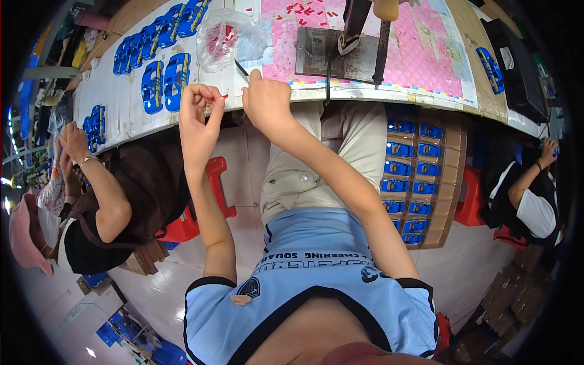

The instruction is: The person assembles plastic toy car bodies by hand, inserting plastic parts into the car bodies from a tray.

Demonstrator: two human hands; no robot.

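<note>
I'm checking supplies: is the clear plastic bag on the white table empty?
Not empty: small red pieces show through the clear plastic bag. How full it is, I cannot tell.

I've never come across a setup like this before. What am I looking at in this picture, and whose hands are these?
There is no robot here: a seated person works with bare hands. A wide fisheye camera on their head looks down, so straight edges bend near the rim.

The left hand pinches a small red piece between thumb and fingers. The right hand is curled beside it, next to a thin dark stick; whether it holds the stick is unclear.

On the table are blue toy cars, a clear bag with red bits inside, a pink sheet and a metal plate. A cardboard tray right of the lap holds more cars. Other people sit on both sides.
</note>
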